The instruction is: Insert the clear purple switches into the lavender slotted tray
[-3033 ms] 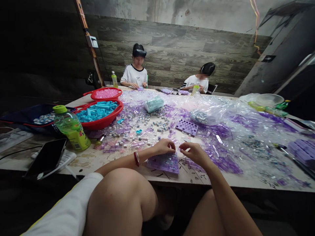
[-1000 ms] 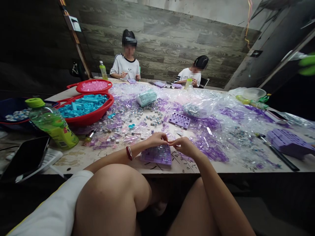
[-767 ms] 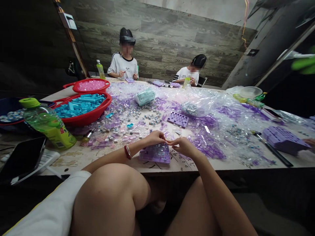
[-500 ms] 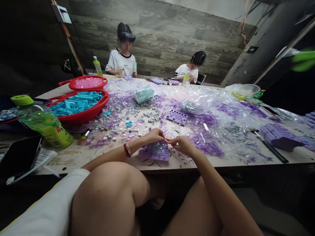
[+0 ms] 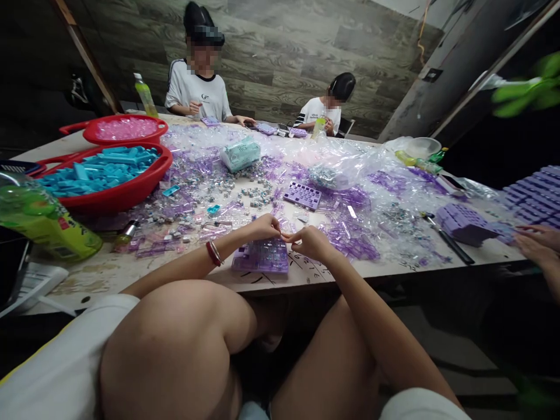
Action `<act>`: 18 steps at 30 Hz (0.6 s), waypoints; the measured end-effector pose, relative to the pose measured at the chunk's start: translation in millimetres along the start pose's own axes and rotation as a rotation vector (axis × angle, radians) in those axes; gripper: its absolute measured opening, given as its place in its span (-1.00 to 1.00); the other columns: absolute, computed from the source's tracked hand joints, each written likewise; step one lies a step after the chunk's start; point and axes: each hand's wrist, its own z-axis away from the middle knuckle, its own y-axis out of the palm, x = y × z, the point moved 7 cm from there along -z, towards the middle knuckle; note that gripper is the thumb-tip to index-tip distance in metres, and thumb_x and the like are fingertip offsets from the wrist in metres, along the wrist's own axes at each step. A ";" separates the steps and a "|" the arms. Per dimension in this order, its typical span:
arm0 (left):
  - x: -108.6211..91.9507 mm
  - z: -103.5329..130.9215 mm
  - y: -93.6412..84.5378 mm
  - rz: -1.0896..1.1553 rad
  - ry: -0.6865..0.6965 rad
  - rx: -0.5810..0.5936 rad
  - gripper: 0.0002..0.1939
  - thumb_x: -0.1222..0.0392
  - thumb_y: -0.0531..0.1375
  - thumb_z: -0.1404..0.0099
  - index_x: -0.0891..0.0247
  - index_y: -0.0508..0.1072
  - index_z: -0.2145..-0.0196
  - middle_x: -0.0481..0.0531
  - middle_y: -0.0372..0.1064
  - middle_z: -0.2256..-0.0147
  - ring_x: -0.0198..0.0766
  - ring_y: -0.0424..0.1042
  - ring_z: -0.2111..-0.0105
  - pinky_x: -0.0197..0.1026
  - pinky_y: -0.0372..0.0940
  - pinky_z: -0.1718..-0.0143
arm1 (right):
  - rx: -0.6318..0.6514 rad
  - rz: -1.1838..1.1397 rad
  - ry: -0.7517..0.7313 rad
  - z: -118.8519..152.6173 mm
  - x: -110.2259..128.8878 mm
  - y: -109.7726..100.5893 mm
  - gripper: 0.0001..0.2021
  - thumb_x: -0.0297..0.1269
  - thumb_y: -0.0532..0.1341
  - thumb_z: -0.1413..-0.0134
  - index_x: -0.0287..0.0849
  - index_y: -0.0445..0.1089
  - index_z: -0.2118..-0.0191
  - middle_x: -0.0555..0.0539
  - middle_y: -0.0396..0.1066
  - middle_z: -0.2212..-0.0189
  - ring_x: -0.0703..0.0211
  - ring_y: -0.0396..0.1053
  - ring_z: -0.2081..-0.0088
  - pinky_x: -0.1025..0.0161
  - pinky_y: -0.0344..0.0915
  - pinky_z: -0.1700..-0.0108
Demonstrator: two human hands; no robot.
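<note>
My left hand (image 5: 266, 226) is pinched closed above a purple keyed tray (image 5: 261, 263) at the table's front edge. Its fingertips meet those of my right hand (image 5: 307, 242), which is also closed, just right of the tray. Whatever lies between the fingertips is too small to make out. Clear pieces cover part of the tray. Beyond my hands lies a second purple tray with square holes (image 5: 302, 195). Small metallic parts (image 5: 258, 192) and clear purple pieces (image 5: 354, 239) are strewn around.
Red baskets hold blue pieces (image 5: 100, 172) and pink pieces (image 5: 126, 127) at left, near a green bottle (image 5: 65, 227). A teal packet (image 5: 240, 154) lies mid-table. Stacked purple parts (image 5: 464, 223) and a black-handled tool (image 5: 448, 238) lie right. Two people sit opposite; another person's hands (image 5: 540, 242) show at right.
The whole view has shifted, with the table contents now further left. My hands remain pinched together. Another person's hands have appeared at right, and one person opposite has reached a hand onto the table.
</note>
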 end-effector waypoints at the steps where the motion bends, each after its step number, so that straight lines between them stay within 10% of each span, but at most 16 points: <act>1: 0.2 0.0 0.0 0.001 -0.007 0.005 -0.87 0.24 0.22 0.11 0.38 0.46 0.57 -0.06 0.29 0.65 -0.38 0.21 0.58 -0.34 0.02 0.56 | 0.000 0.004 -0.003 0.5 1.1 -0.1 -0.69 -0.39 0.21 0.05 0.10 0.54 0.18 -0.02 0.56 0.35 0.20 0.39 0.48 0.34 0.12 0.50; 18: -5.2 13.4 0.1 -0.105 0.047 -0.001 -0.77 0.06 0.14 0.12 0.31 0.38 0.57 -0.03 0.32 0.59 -0.26 0.28 0.51 -0.27 0.13 0.47 | -0.072 -0.060 0.018 9.9 17.6 0.6 -0.76 -0.23 0.23 -0.05 0.01 0.53 0.14 -0.07 0.55 0.27 0.07 0.46 0.25 0.29 0.26 0.28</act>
